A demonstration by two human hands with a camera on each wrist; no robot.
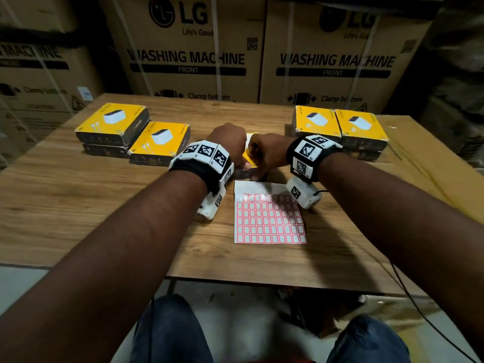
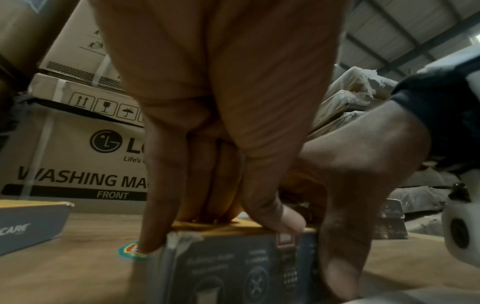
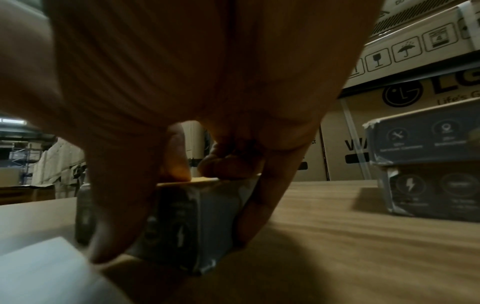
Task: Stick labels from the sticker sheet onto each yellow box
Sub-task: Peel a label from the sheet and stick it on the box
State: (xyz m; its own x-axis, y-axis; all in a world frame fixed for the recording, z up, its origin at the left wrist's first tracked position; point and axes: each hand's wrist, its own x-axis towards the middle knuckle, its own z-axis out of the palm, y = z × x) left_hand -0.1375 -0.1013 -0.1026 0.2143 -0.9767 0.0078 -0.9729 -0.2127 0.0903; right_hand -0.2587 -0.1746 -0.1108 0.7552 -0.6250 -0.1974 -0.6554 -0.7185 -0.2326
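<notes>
Here, your left hand [image 1: 230, 142] and right hand [image 1: 267, 150] both clasp the box [image 1: 251, 162] at table [image 1: 78, 205] centre, 12 o'clock of the sheet [image 1: 269, 218]. Judged light, stiff card: grip its side walls, and peel the flimsy labels by one corner.

Head view: dim, warm light; corners fall off to near black. Glare patch on the upper rows of the white sticker sheet with red-bordered labels [image 1: 269, 218]. Forearms cast soft shadows on the wood-grain bench [image 1: 78, 205]. Straight carton edges bow near the frame edges. Printing on the brown cardboard cartons [image 1: 188, 48] smears slightly. Both wrist views: darker, grainy, palms close and out of focus; right wrist view blurrier, with the small dark-sided box [image 3: 182, 222] soft.
</notes>
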